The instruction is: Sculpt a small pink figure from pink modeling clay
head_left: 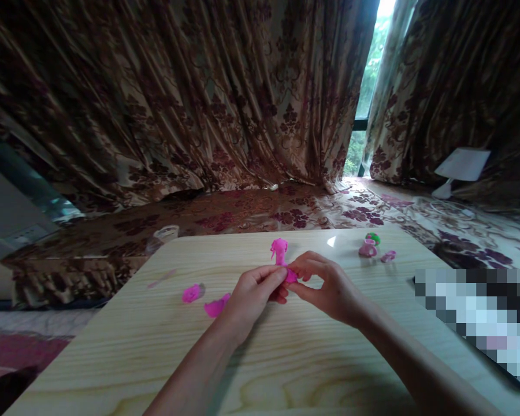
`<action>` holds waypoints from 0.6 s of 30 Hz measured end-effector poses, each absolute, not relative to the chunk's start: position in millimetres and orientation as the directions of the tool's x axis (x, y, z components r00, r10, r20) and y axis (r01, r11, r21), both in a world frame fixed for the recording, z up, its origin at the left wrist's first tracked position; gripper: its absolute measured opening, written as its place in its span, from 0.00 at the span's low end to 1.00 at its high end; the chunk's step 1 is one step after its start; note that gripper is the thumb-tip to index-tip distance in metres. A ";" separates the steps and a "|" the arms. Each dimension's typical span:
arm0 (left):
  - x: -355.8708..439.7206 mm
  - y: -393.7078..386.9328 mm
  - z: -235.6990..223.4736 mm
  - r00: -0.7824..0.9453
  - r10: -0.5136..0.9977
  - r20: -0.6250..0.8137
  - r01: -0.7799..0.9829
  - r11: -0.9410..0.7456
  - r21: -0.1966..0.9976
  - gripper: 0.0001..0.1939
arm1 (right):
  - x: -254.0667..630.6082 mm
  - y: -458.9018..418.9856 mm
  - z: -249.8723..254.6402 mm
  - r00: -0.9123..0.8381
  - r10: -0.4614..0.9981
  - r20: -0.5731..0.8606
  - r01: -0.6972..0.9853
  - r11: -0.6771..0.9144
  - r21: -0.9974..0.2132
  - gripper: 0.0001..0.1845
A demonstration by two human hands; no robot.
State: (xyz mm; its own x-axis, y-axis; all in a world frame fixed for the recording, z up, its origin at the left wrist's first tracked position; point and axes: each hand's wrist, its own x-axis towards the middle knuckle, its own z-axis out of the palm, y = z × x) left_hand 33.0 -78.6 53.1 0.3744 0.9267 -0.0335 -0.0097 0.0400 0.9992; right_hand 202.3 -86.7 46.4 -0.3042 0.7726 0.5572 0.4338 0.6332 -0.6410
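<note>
Between my two hands, above the middle of the table, is a bright pink figure [280, 251] that looks like modelling clay, with a rounded top and thin strands at its side. My left hand [260, 288] pinches its lower part between thumb and fingers. My right hand [325, 283] has thumb and forefinger closed on the pink flared piece [291, 276] at its base. Left of my left hand lies a flat pink piece [216, 306], partly hidden by my forearm. Farther left sits a crumpled pink lump [192, 293].
Small pink containers [367, 248] and a green lump [374, 237] stand at the table's back right. A clear plastic tub [164, 234] is by the back left corner. A pixelated dark-edged object [481, 323] lies at right. A white lamp [461, 164] stands beyond, before patterned curtains [242, 86].
</note>
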 end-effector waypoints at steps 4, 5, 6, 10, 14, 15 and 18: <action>34.9 -79.3 49.2 0.398 0.914 -0.072 -0.036 0.094 0.995 0.16 | 202.6 -87.9 46.6 -0.332 0.766 0.551 0.443 0.642 -0.626 0.06; 34.9 -78.8 47.7 0.409 0.910 -0.074 -0.033 0.096 0.995 0.17 | 202.6 -87.9 45.6 -0.332 0.767 0.550 0.446 0.641 -0.625 0.07; 34.6 -78.1 46.3 0.419 0.905 -0.076 -0.031 0.098 0.995 0.17 | 202.4 -87.7 44.4 -0.329 0.767 0.550 0.446 0.640 -0.626 0.07; 33.1 -75.2 44.7 0.436 0.893 -0.111 -0.061 0.152 0.987 0.16 | 201.3 -86.6 41.1 -0.282 0.777 0.563 0.435 0.626 -0.647 0.09; 33.6 -75.6 47.5 0.435 0.891 -0.129 -0.093 0.188 0.978 0.16 | 202.0 -86.5 42.0 -0.263 0.792 0.550 0.442 0.606 -0.661 0.10; 33.8 -76.0 48.2 0.445 0.886 -0.129 -0.086 0.185 0.979 0.16 | 202.5 -86.6 42.5 -0.281 0.791 0.543 0.447 0.608 -0.656 0.09; 33.3 -76.9 49.5 0.471 0.874 -0.120 -0.042 0.158 0.987 0.16 | 204.2 -87.1 43.6 -0.323 0.787 0.525 0.468 0.615 -0.634 0.06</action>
